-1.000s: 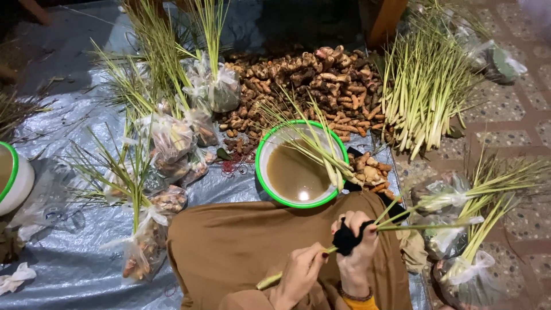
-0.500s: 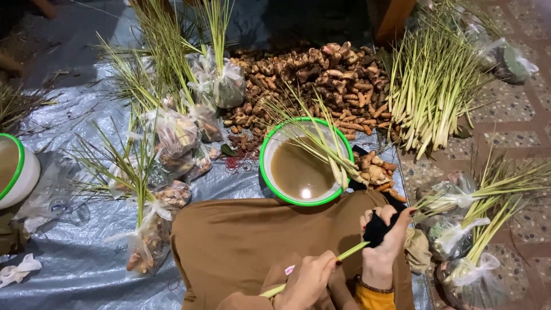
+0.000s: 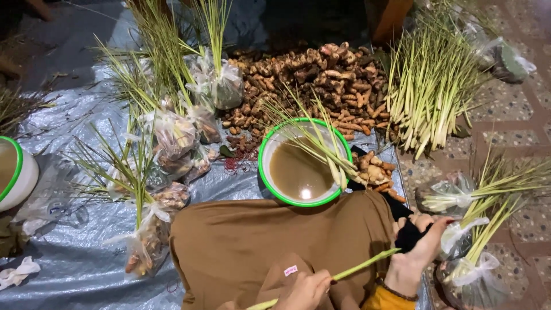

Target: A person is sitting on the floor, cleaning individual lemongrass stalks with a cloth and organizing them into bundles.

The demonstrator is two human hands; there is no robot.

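My left hand [image 3: 304, 290] pinches the near end of a long green lemongrass stalk [image 3: 361, 266] low over my brown skirt [image 3: 275, 241]. My right hand [image 3: 419, 250] grips the same stalk farther along, together with a small black-handled thing [image 3: 408, 235] that I cannot make out. A white bowl with a green rim [image 3: 270, 143] holds brownish water and several lemongrass stalks [image 3: 321, 143] just beyond my lap.
A pile of brown roots [image 3: 321, 74] lies behind the bowl. Loose lemongrass [image 3: 430, 86] is heaped at the right. Tied plastic bags of roots and stalks [image 3: 172, 138] stand at the left, more bags [image 3: 476, 258] at the right. A second bowl [image 3: 14, 172] sits at the left edge on a grey tarp [image 3: 69, 264].
My right hand has slid to the right and slightly down along the stalk, away from my lap's middle. My left hand stays near the stalk's near end.
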